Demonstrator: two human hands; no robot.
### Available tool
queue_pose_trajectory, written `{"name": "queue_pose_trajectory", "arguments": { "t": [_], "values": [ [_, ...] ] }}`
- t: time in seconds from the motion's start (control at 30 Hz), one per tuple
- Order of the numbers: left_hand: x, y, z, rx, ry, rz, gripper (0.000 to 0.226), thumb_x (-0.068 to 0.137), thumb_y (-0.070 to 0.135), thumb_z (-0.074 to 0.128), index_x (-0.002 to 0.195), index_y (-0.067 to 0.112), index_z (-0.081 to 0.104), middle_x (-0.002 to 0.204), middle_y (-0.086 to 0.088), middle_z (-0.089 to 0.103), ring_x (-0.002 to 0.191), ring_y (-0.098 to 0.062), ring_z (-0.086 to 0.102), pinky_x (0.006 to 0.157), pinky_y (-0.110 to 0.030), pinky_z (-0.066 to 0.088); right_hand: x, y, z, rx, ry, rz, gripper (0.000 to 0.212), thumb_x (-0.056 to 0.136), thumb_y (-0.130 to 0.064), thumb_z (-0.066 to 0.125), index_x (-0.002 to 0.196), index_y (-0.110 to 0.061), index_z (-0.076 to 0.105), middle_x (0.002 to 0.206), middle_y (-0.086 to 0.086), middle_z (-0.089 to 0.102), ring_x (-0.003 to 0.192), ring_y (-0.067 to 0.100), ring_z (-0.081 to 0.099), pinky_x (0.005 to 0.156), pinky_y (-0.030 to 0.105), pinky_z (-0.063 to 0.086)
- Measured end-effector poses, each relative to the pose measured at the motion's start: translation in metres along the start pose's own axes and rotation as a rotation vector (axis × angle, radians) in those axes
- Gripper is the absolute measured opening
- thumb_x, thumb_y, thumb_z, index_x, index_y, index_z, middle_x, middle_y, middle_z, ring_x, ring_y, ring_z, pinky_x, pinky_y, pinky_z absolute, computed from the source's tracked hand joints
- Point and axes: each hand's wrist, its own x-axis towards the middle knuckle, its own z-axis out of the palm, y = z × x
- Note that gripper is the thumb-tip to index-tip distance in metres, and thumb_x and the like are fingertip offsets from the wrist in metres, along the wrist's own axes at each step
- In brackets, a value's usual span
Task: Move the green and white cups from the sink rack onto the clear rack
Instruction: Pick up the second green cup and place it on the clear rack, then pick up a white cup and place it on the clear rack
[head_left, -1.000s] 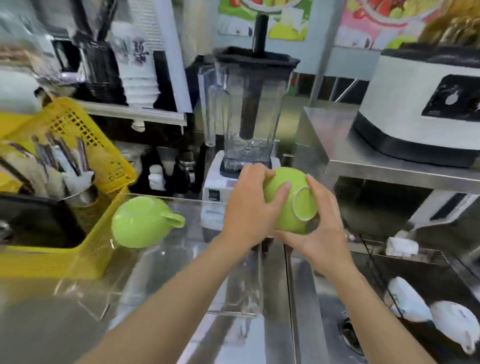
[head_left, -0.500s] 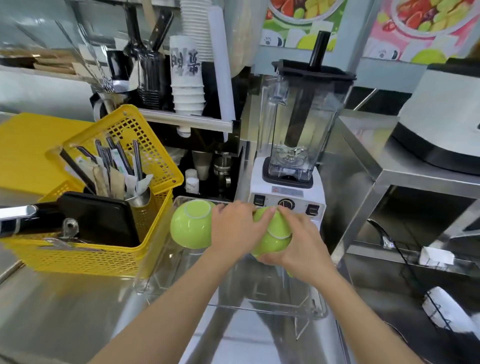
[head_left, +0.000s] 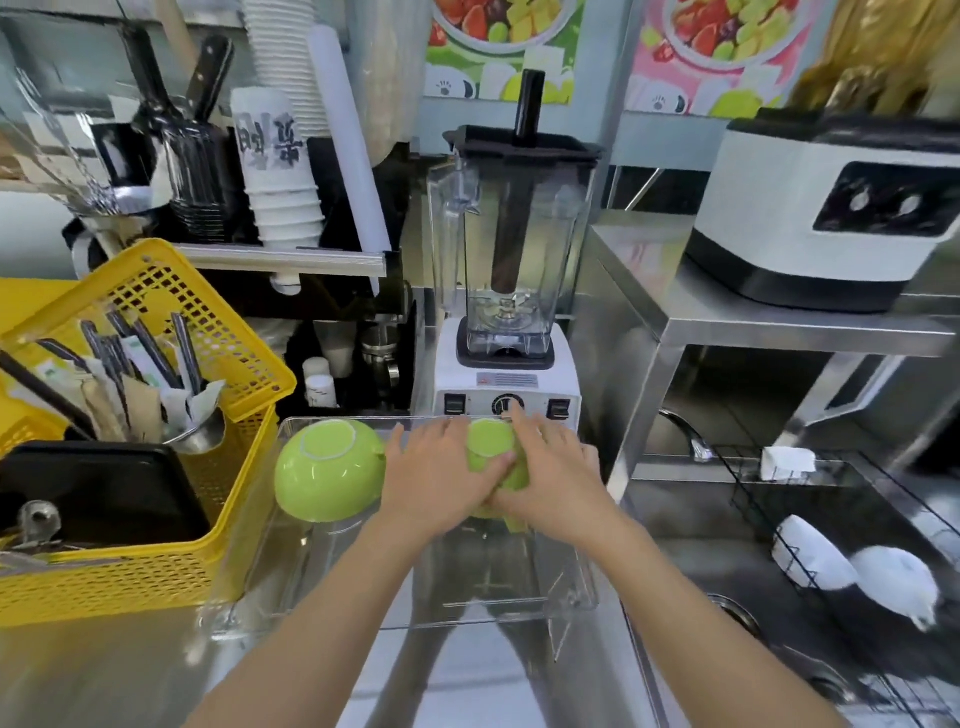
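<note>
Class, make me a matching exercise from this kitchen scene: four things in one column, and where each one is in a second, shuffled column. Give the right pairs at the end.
Things
1. held green cup
2. free green cup
3. white cups
4. blender

Places
A. in the wire sink rack on the right
B. upside down on the clear rack, nobody touching it
C. behind the clear rack, on a white base
D. between the left hand and right hand

Pairs: 1-D, 2-B, 3-A, 4-C
</note>
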Motion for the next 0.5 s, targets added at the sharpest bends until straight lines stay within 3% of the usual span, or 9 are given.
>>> {"name": "queue_pose_trajectory", "arguments": {
  "t": [0.17, 0.3, 0.5],
  "values": [
    [0.011, 0.039, -0.002, -0.098, 0.029, 0.137, 0.06, 0.082, 0.054, 0.051, 0.13, 0.018, 0.044, 0.135, -0.004, 0.049, 0.126, -0.024, 0.042, 0.1, -0.038, 0.035, -0.009, 0.036, -0.034, 0.173, 0.165, 0.034, 0.084, 0.07, -0.051, 0.062, 0.14, -0.028, 0.022, 0.147, 0.001, 0.032, 0.13, 0.024, 0.034, 0.106, 0.046, 0.032],
    [0.02, 0.087, 0.016, -0.151, -0.013, 0.265, 0.059, 0.084, 0.053, 0.051, 0.133, 0.021, 0.041, 0.139, -0.001, 0.046, 0.129, -0.02, 0.039, 0.101, -0.035, 0.034, -0.023, 0.083, -0.055, 0.136, 0.185, 0.133, 0.089, 0.072, -0.059, 0.059, 0.143, -0.028, 0.015, 0.15, 0.004, 0.028, 0.135, 0.023, 0.028, 0.109, 0.047, 0.027],
    [0.027, 0.173, 0.066, -0.237, -0.146, 0.383, 0.058, 0.083, 0.051, 0.053, 0.133, 0.023, 0.042, 0.135, -0.001, 0.049, 0.124, -0.02, 0.042, 0.1, -0.034, 0.035, -0.054, 0.174, -0.079, 0.199, 0.243, 0.293, 0.087, 0.072, -0.047, 0.068, 0.141, -0.028, 0.02, 0.145, 0.004, 0.035, 0.129, 0.024, 0.037, 0.102, 0.044, 0.034]
  ]
}}
